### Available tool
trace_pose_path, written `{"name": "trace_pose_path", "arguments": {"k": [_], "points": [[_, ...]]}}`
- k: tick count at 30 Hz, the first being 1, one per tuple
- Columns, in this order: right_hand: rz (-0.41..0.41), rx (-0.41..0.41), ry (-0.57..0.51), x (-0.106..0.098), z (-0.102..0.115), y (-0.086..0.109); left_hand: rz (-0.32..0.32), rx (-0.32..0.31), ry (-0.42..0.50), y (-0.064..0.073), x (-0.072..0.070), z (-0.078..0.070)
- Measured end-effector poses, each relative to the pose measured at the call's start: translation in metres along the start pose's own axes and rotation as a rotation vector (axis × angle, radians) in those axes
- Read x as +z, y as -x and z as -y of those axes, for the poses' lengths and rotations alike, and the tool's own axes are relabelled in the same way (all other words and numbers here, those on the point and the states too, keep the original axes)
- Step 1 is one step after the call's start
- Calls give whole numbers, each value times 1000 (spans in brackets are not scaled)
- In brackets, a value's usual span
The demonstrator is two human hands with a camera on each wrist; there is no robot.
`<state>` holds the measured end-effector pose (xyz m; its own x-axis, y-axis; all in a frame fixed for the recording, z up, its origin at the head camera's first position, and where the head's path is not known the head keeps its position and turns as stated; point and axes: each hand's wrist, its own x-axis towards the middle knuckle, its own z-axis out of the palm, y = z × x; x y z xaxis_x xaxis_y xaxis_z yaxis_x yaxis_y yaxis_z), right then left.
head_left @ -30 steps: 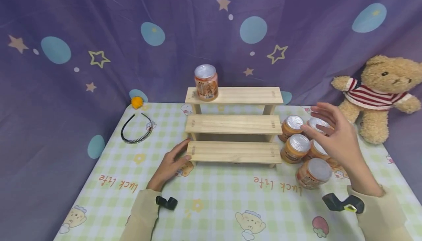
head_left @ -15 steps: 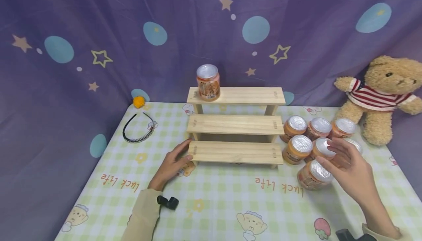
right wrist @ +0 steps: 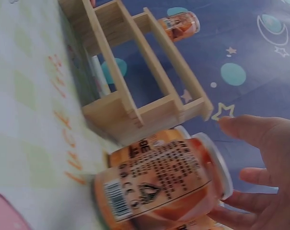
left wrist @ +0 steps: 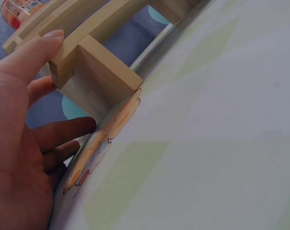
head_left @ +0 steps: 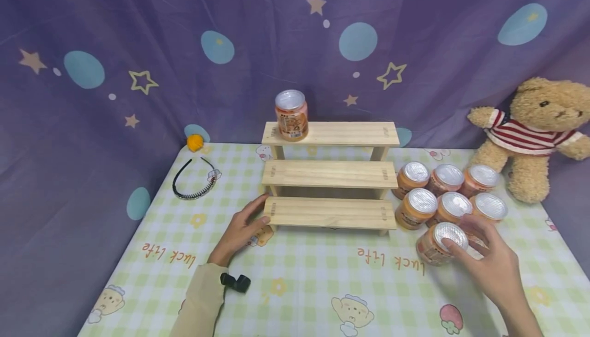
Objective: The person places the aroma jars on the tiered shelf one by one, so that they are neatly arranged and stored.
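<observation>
A three-step wooden shelf [head_left: 329,212] stands on the checked cloth. My left hand [head_left: 240,232] holds the left end of its lowest step, thumb [left wrist: 46,45] at the front corner and the forefinger at the end. One orange jar [head_left: 292,119] with a silvery lid stands upright at the left of the top step. My right hand [head_left: 493,265] is at the nearest jar [head_left: 432,247] on the cloth, thumb and fingers spread apart about its lid. In the right wrist view this jar's printed label [right wrist: 159,184] faces the camera, and the fingers are around the lid end.
Several similar jars [head_left: 421,209] stand in two rows right of the shelf, behind the nearest one. A teddy bear [head_left: 530,137] sits at the back right. A black headband [head_left: 193,193] and a yellow pompom [head_left: 195,142] lie at the left. A purple curtain [head_left: 258,86] hangs behind.
My right hand has come down from above the back jars toward the front, to the nearest jar's lid. The left hand keeps its place on the shelf.
</observation>
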<state>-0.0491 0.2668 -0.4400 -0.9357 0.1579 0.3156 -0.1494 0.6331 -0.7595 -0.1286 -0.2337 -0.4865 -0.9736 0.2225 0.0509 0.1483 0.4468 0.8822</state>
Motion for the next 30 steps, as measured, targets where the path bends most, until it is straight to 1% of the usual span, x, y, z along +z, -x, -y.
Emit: {"name": "trace_pose_path", "arguments": {"k": [3,5,8,10,12,14,16,19,23,26,30], "points": [[22,31,28,3,-4,3,9,2,-4,3,-2,-15],[41,48,46,5,-7,5,11,8,-7,5,-4,-22],[59,58,55,9,-10,6,8,9,-5,6,-4,-25],[64,64,52,11,-12,7,4,4,3,6,-3,-24],[67,78,44,14,-15,8,0,-2,9,5,-1,-19],[70,96,55,16,-17,9,-9,-7,14,3,0,-10],[77,115,60,18,-19,11,-15,3,6,1,1,2],[74,118,50,20,-23,13,-13,6,9,2,0,-2],[41,108,1,23,-24,15,-4,-1,15,7,-2,-23],[-3,136,-25,24,-22,14,-5,-1,11,6,-2,-22],[-54,191,-51,25,-22,13,-4,-9,7,2,0,-3]]}}
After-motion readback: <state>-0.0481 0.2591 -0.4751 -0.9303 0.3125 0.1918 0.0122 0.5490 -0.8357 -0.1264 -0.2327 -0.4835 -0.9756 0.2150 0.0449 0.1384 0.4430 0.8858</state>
